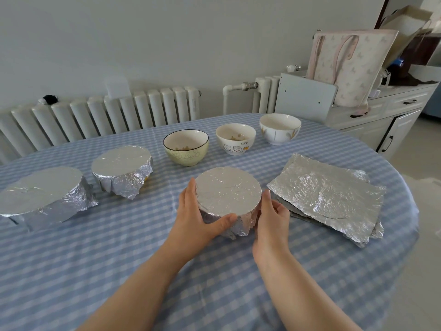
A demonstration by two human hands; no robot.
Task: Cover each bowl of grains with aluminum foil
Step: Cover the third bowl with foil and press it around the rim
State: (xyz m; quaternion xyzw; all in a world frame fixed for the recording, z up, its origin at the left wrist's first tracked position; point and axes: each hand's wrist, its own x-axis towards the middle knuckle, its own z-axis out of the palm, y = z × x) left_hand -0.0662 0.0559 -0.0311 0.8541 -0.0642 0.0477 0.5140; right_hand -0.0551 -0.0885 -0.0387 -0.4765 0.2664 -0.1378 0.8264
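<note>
A foil-covered bowl (228, 192) stands at the table's middle. My left hand (198, 216) wraps its left side, thumb curled round the front. My right hand (270, 216) presses its right side with curled fingers. Two more foil-covered bowls stand to the left, one at the far left (40, 192) and one behind it (121, 166). Three uncovered bowls sit in a row behind: a yellow bowl (186, 149), a white cat-print bowl (235, 139) and a white bowl (280, 129). Grains show in the yellow and cat-print bowls. A stack of foil sheets (329, 194) lies to the right.
The round table (119, 259) wears a blue checked cloth. A white radiator (107, 115) runs along the wall behind. A white cabinet (386, 120) with a tote bag (350, 65) on top stands at the back right, near the table's edge.
</note>
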